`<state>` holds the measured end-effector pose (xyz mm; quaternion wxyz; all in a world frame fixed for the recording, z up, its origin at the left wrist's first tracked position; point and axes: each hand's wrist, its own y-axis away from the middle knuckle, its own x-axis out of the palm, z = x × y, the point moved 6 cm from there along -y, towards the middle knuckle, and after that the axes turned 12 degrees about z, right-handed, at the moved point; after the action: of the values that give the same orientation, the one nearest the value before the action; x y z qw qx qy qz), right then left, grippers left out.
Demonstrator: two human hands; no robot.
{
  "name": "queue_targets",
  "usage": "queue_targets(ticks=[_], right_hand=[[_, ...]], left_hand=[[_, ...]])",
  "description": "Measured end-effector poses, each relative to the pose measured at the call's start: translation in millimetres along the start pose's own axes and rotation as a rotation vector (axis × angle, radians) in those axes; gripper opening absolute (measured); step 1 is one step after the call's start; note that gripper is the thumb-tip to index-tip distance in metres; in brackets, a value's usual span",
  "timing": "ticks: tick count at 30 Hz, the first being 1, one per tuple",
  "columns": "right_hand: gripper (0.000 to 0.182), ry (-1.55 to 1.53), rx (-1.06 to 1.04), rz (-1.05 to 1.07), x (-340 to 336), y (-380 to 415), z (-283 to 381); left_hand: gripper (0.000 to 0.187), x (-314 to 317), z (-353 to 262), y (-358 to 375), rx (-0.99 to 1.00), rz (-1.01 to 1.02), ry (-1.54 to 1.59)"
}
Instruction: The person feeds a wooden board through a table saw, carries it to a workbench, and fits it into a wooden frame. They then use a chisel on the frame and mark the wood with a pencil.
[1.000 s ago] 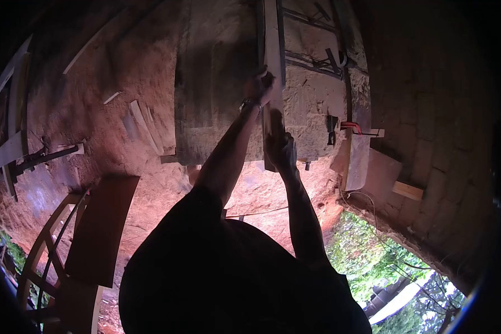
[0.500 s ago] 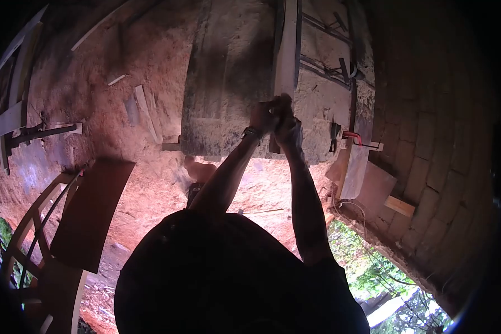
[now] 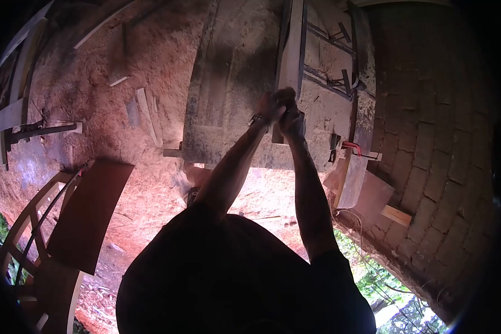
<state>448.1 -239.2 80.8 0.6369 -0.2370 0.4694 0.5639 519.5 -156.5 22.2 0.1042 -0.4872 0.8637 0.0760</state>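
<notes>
The long board point(image 3: 290, 61) lies lengthwise on the counter point(image 3: 234, 83), its near part beneath the hands. The left hand point(image 3: 270, 107), a band at its wrist, and the right hand point(image 3: 293, 123) sit close together over it, too dark to tell whether either is spread or pinching something. Dark bars point(image 3: 327, 82) lie right of the board; a red tool point(image 3: 352, 147) is by the counter's near right corner. Leftward, wood strips point(image 3: 146, 114) lie on the dusty floor point(image 3: 170, 61), and a brown panel point(image 3: 89, 214) stands nearer the person.

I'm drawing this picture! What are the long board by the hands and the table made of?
The long board looks like bare wood: pale, matt and straight along its edges. The table may be rough wood, worn and dusty on top; shadow leaves that unsure.
</notes>
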Motion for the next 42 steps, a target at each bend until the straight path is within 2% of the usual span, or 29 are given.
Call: queue_targets(ticks=[5, 7, 8, 10, 11, 13, 14, 17, 18, 21, 24, 27, 28, 31, 34, 37, 40, 42], right_hand=[[0.036, -0.067, 0.054, -0.054, 0, -12, -2], [0.041, -0.102, 0.057, -0.095, 2, -12, -3], [0.045, -0.091, 0.07, -0.051, -1, -10, 0], [0.054, -0.068, 0.096, 0.037, -26, 3, 35], [0.059, 0.017, -0.03, 0.029, -30, 7, 40], [0.071, 0.191, -0.277, 0.007, -43, 16, 41], [0.09, 0.299, -0.209, 0.229, -44, 25, 37], [0.111, 0.609, -0.216, 0.488, -50, 55, 36], [0.118, 0.673, -0.232, 0.446, -48, 56, 32], [0.117, 0.637, -0.265, 0.358, -45, 42, 24], [0.119, 0.754, -0.224, 0.361, -41, 39, 21], [0.119, 0.762, -0.203, 0.383, -40, 29, 21], [0.119, 0.747, -0.201, 0.369, -38, 24, 17], [0.121, 0.77, -0.166, 0.423, -33, 11, 6], [0.12, 0.834, -0.15, 0.411, -32, -2, 5], [0.112, 0.823, -0.187, 0.35, -36, -18, 8], [0.101, 0.895, -0.096, 0.504, -23, -43, -13], [0.095, 0.854, 0.008, 0.679, -21, -53, -14]], left_hand=[[0.034, 6, 9, -17, -0.1, -0.039, -0.028], [0.033, -3, -6, -16, -0.29, 0.034, -0.089], [0.032, -9, -17, -13, -0.384, 0.07, -0.117], [0.036, -11, -29, -8, -0.294, -0.041, -0.119], [0.038, -12, -33, -6, -0.249, -0.091, -0.122], [0.037, 10, -1, -27, -0.135, 0.071, -0.027], [0.037, 24, 10, -31, -0.082, 0.155, 0.026], [0.04, 14, -3, -16, -0.21, 0.013, 0.113], [0.041, 12, -6, -17, -0.208, 0.009, -0.024], [0.039, -6, -28, -15, -0.223, 0.139, -0.053], [0.04, -2, -20, -17, -0.101, 0.012, 0.127], [0.041, 3, -13, -32, -0.162, 0.084, -0.027], [0.039, -10, -27, -31, -0.254, 0.149, 0.014], [0.036, -21, -40, -35, -0.178, 0.06, -0.025], [0.034, -22, -38, -47, -0.246, 0.108, -0.028], [0.032, -27, -40, -60, -0.21, 0.071, 0.027], [0.027, -22, -27, -78, -0.148, -0.06, -0.079], [0.028, -19, -19, -80, -0.181, -0.06, -0.057]])
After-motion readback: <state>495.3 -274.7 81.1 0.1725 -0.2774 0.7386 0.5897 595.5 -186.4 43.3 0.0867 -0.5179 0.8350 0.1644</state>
